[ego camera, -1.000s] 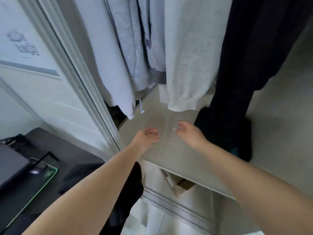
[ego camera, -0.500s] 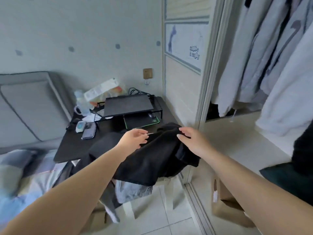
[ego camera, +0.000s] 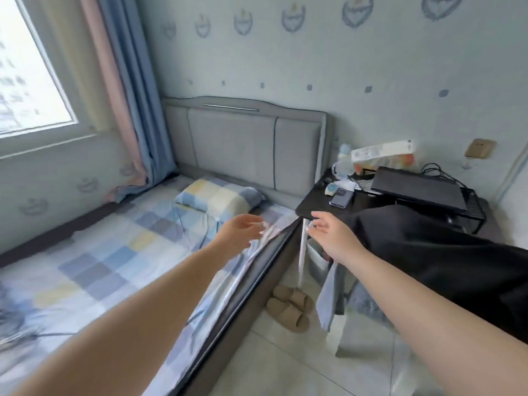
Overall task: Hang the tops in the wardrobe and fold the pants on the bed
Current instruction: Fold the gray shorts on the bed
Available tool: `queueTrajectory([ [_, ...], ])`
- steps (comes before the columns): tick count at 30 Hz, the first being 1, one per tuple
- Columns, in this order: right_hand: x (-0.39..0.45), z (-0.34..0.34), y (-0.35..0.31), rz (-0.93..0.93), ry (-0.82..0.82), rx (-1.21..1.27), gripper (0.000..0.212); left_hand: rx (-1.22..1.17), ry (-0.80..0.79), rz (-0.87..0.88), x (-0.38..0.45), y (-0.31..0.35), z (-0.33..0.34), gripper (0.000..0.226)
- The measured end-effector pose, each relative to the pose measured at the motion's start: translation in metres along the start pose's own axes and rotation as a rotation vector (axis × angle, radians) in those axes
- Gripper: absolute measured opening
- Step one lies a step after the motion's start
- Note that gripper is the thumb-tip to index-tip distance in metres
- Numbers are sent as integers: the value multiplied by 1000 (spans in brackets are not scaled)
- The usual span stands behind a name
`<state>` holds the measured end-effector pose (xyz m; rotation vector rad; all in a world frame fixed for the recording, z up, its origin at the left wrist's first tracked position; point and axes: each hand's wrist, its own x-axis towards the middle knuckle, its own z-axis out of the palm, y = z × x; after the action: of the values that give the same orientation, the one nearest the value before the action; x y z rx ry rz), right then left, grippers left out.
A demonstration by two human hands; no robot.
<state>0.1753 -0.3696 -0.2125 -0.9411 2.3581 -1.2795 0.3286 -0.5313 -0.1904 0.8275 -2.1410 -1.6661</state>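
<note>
Pants (ego camera: 423,252): one black garment, likely the pants, draped over the dark desk (ego camera: 320,208) beside the bed (ego camera: 94,252), under your right forearm. Left hand (ego camera: 243,230): fingers loose, holding nothing, above the mattress edge. Right hand (ego camera: 328,232): spread, empty, near the desk corner. Step, by my reading: fetching pants for folding. Next: grip the black cloth and lay it flat on the checked sheet.

Bed sheet (ego camera: 94,264) blue-yellow-white checks, pillow (ego camera: 217,199) same; headboard (ego camera: 245,147) grey; curtains (ego camera: 125,90) pink and blue; desk (ego camera: 323,208) black; slippers (ego camera: 288,308) tan.
</note>
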Motion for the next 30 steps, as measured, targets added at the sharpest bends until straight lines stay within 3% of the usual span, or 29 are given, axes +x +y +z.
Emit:
queueTrajectory([
  [7,-84,191,-115,-159,-351,45,46,-30,298,-158,-189,-90,-173,26],
  [15,-203,349,-218,-308,-669,83,47,-22,616,-267,-368,-155,-306,10],
  [21,-243,432,-268,-426,-824,72,43,-75,781,-332,-441,-191,-366,11],
  [30,-237,549,-337,-561,-1000,-14,43,-128,984,-407,-468,-233,-444,9],
])
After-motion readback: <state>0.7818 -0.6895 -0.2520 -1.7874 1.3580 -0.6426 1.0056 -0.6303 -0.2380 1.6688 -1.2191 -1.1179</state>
